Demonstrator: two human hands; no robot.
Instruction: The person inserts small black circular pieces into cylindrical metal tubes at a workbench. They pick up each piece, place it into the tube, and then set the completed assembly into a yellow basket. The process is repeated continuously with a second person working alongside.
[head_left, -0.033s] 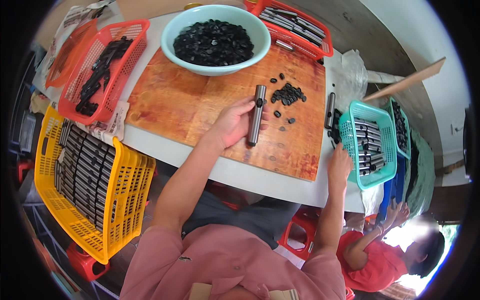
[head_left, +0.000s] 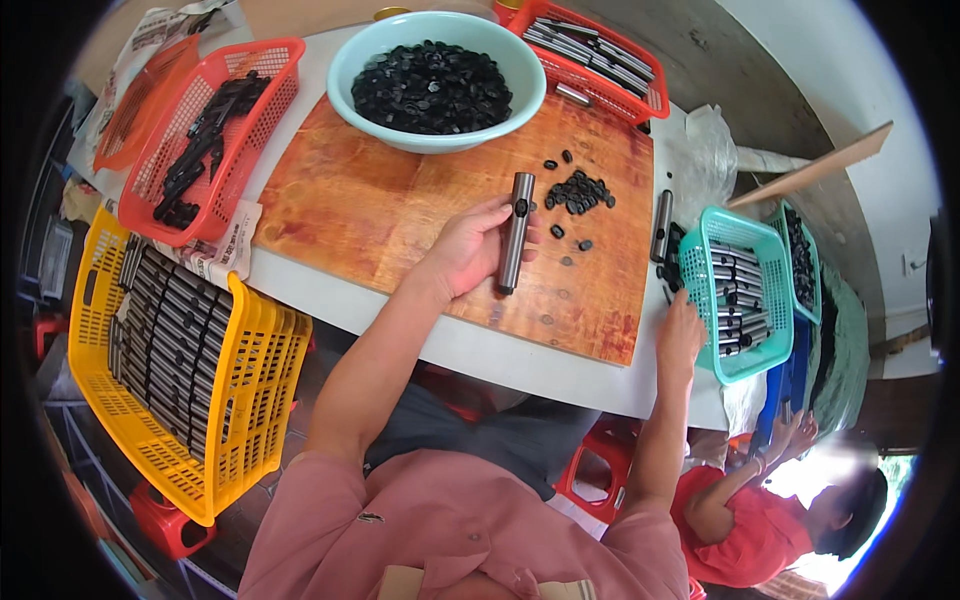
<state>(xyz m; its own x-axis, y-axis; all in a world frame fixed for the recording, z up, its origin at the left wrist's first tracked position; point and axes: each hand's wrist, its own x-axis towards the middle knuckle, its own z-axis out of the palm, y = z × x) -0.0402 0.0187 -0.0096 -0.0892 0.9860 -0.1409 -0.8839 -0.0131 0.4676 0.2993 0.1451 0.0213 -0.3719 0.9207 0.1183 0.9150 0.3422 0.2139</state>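
My left hand [head_left: 470,248] is closed around a silver metal tube [head_left: 517,240], held upright over the brown wooden board [head_left: 370,220]. Near its upper end the tube has a dark oval spot, and its lower tip is dark. Right of the tube a small pile of black oval pieces [head_left: 580,192] lies on the board, with a few loose ones around it. My right hand [head_left: 682,328] is at the table's right side, against the near left of a green basket [head_left: 752,370]. Its fingers are drawn together beside some dark parts [head_left: 672,265]; what they hold is too small to make out.
A pale blue bowl [head_left: 440,143] of black pieces stands at the back. Red baskets [head_left: 225,190] flank it, and a yellow crate [head_left: 262,390] of tubes sits at left. Another tube [head_left: 662,225] lies near the green basket. A person in red [head_left: 745,525] works at lower right.
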